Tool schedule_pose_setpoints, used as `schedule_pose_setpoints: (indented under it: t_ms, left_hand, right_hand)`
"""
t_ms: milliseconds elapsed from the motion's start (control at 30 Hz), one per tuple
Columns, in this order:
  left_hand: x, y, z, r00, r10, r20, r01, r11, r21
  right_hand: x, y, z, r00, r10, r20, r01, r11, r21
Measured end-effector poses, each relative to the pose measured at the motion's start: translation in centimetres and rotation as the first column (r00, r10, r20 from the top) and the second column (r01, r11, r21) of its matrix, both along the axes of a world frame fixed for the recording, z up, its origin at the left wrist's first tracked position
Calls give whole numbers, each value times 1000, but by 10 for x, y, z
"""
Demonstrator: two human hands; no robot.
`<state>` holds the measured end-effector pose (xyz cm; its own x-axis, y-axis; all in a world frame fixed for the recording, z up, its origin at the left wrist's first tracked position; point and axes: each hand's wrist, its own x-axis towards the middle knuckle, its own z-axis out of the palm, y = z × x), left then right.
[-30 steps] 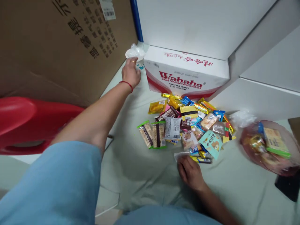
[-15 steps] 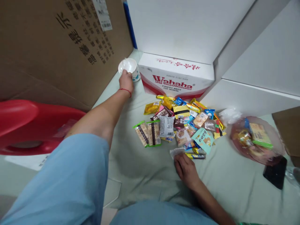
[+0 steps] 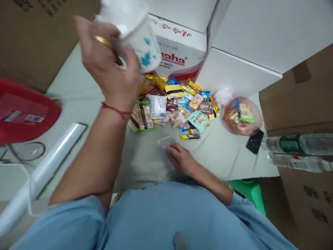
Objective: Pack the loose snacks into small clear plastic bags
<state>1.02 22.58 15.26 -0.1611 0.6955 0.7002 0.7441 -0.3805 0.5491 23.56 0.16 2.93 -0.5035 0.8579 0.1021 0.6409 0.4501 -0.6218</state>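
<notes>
My left hand [image 3: 111,62] is raised high at the upper left, closed around a white cup [image 3: 147,48] printed with blue leaves. Motion blurs the cup's upper part. Low over the cloth-covered surface, my right hand [image 3: 182,158] pinches a small translucent plastic bag [image 3: 166,141]. Just beyond that hand lies a heap of wrapped snacks, among them a silver-grey packet [image 3: 158,107], a mint-green packet [image 3: 198,121] and a yellow packet [image 3: 174,91]. The left hand and cup partly cover the heap's far left side.
A Wahaha water carton [image 3: 179,52] stands behind the heap. To the right are a pink translucent bowl [image 3: 256,121] holding snacks, a black phone [image 3: 255,142] and two plastic bottles [image 3: 312,144]. A red plastic object [image 3: 26,107] and a long shiny roll [image 3: 52,166] lie left.
My left hand has lifted the cup from beside the carton and brought it up and closer to me. The right hand still pinches the plastic bag. The view has shifted.
</notes>
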Motion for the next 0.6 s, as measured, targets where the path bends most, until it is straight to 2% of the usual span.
schedule_pose_setpoints:
  t_ms: [67,100,133,167,233,267,300,333,367,400,433,500,600]
  left_hand:
    - [47,-51,10,992,-109,-64,114,990,84]
    - [66,-75,9,979,-175,-107,187,975,118]
    - [82,-95,5,962,-243,-126,254,964,77]
    - [94,-113,-3,938,-320,-131,326,945,21]
    - [108,-143,-22,867,-476,-146,476,879,-41]
    - [110,-156,-32,822,-543,-170,549,836,-19]
    - [110,-167,-41,775,-599,-202,613,790,11]
    - [107,-177,-50,732,-640,-234,665,746,42]
    - [104,-186,-57,697,-669,-258,702,710,56]
    - [99,-194,-64,667,-692,-275,729,683,51]
    - [94,-200,-70,640,-714,-283,750,661,27]
    - [83,-210,-84,589,-760,-275,779,625,-57]
    - [66,-218,-106,580,-790,-197,775,610,-167]
  right_hand:
    - [12,-13,24,994,-67,-84,71,997,40]
    - [22,-19,38,984,-134,-119,144,986,81]
    - [32,-24,52,961,-232,-150,253,958,138]
    - [44,-29,67,919,-352,-179,385,900,205]
    - [67,-32,92,803,-552,-224,595,725,348]
    - [77,-31,103,774,-593,-222,626,667,405]
    - [85,-29,111,790,-583,-191,599,666,445]
    - [91,-25,117,843,-523,-126,517,724,457]
    - [94,-20,121,906,-421,-36,394,812,431]
    - [95,-14,122,951,-302,62,260,893,368]
    - [94,-9,121,970,-189,154,142,950,277]
    - [87,1,116,947,-30,320,6,997,76]
    - [69,9,104,862,62,503,0,992,-123]
